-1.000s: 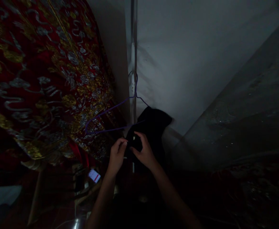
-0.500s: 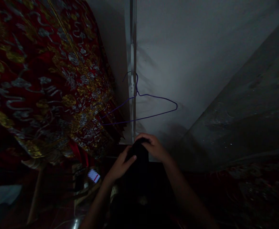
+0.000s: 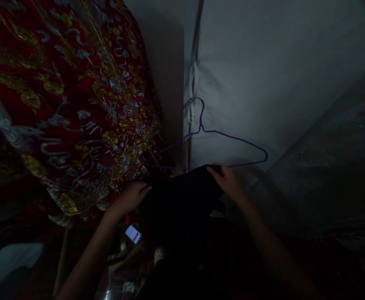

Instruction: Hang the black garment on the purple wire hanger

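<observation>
Between my two hands a black piece of clothing (image 3: 182, 191) is stretched out; its exact kind is lost in the dark. My left hand (image 3: 134, 195) pinches its upper left corner, and my right hand (image 3: 226, 178) grips the upper right corner. Just behind the cloth's top edge hangs a purple wire hanger (image 3: 232, 136) with no garment on it, its hook at a white strap or strip (image 3: 192, 83) along the wall. The cloth overlaps part of the hanger's bottom bar; whether they touch I cannot tell.
A red cloth (image 3: 76, 104) with gold and silver embroidery hangs close on the left. Behind is a pale wall (image 3: 248, 75) with a darker lower part. Low on the left, a white card-like thing with a red stripe (image 3: 133, 234) lies near a wooden leg (image 3: 62, 258).
My hands have moved apart, spreading the bunched black cloth wide and raising it toward the hanger. The view has shifted, so the hanger appears farther right.
</observation>
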Demonstrator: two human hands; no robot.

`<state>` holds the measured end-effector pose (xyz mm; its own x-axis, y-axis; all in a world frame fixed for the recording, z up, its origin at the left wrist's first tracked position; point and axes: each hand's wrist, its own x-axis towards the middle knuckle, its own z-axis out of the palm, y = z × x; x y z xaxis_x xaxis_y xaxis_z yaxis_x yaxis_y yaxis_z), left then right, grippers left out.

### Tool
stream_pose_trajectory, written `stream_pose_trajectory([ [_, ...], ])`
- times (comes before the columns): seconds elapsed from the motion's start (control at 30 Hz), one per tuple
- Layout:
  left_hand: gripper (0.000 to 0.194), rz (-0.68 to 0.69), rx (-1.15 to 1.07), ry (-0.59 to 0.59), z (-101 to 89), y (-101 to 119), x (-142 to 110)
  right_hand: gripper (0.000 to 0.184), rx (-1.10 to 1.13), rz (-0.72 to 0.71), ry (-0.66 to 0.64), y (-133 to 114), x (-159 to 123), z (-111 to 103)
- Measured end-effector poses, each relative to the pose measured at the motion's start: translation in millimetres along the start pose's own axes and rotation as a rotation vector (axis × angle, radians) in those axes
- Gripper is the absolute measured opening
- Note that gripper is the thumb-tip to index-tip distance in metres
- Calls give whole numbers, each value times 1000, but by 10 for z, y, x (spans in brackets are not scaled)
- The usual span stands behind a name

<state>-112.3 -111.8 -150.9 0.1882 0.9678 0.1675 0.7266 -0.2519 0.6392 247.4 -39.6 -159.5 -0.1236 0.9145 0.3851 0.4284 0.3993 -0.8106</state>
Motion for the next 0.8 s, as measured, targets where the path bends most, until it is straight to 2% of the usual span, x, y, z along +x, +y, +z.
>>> stream_pose_trajectory([
  [0.1, 27, 139, 109, 147, -253, 174, 259, 35, -44, 24, 3, -71, -12, -159],
  [0.17, 23, 216, 119, 218, -339, 364, 417, 33, -56, 30, -9, -136, -20, -195],
  [0.27, 15, 329, 52, 237, -338, 674, 630, 29, -13, 3, -90, -259, -86, -158],
  [0.37, 28, 399, -68, 229, -241, 859, 815, 23, 4, -40, -183, -361, -212, -134],
  [0.4, 30, 416, -91, 221, -210, 874, 868, 31, -15, -46, -172, -373, -253, -154],
  [0.47, 26, 447, -86, 205, -179, 851, 952, 60, -74, -45, -46, -356, -313, -254],
  [0.53, 24, 457, -33, 214, -198, 807, 1001, 81, -120, -58, 216, -299, -326, -430],
  [0.6, 24, 470, 26, 237, -254, 797, 1018, 83, -170, -57, 496, -241, -295, -667],
  [0.63, 24, 482, 55, 239, -288, 809, 1020, 76, -205, -46, 580, -226, -270, -800],
  [0.67, 24, 493, 85, 234, -320, 829, 1020, 66, -240, -31, 600, -224, -242, -938],
  [0.7, 24, 498, 112, 231, -349, 849, 1021, 55, -265, -15, 555, -238, -214, -1076],
  [0.73, 23, 496, 135, 237, -371, 865, 1023, 45, -265, 1, 457, -266, -186, -1208],
  [0.8, 23, 469, 154, 276, -393, 867, 1029, 38, -165, 40, 199, -356, -121, -1419],
])
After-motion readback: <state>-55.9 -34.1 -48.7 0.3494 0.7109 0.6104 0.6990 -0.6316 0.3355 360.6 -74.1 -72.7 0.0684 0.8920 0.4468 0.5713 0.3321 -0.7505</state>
